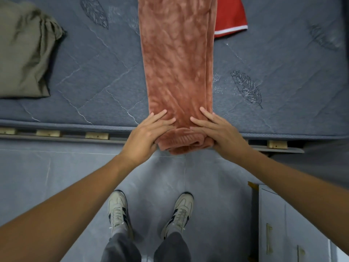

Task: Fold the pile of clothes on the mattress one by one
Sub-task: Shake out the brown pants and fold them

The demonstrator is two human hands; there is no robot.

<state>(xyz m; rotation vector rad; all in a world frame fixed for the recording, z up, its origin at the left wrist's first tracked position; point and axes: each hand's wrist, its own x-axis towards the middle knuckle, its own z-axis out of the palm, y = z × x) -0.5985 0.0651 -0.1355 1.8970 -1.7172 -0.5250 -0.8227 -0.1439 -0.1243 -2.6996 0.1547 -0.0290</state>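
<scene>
Pink fleece trousers [177,59] on mattress [94,76], left hand [146,136] and right hand [217,134] gripping the hem

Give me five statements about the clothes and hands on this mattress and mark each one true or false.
1. Both hands, left hand and right hand, hold the near end of the pink fleece garment. True.
2. The pink garment lies crumpled in a ball. False: it is laid out long and flat across the mattress.
3. An olive garment lies to the left of the pink one, apart from it. True.
4. The red garment lies on top of the pink one. False: it shows from behind the pink garment's right edge.
5. The person is barefoot. False: they wear sneakers.
</scene>
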